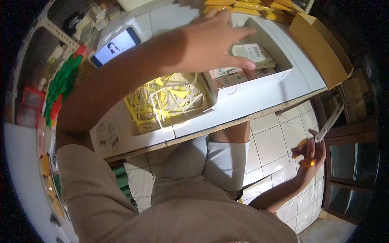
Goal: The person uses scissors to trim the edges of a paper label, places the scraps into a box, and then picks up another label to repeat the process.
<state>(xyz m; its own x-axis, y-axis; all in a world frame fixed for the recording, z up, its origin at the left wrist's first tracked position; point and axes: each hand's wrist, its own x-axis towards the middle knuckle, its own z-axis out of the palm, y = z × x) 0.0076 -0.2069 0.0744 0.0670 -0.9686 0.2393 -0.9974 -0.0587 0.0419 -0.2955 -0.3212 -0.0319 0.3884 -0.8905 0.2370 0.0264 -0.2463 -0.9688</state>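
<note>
My left hand (214, 42) reaches across the table with its fingers spread and nothing in its grip. It passes over a white cardboard box (259, 84) that holds printed packets (230, 78) and a white label card with a barcode (248, 52). The thumb overlaps the packets, while the other fingers point towards the box's far side. Off the table's edge at the right, my right hand (310, 158) is closed around the orange handles of a pair of scissors (330, 121), blades pointing up and away.
Left of the white box stands a shallow box of yellow and cream paper strips (168, 99). A phone (116, 47) lies behind my forearm. Yellow packets (255, 10) are piled at the back. An open brown carton (322, 48) sits at the right edge, and barcode labels (107, 133) lie near my elbow.
</note>
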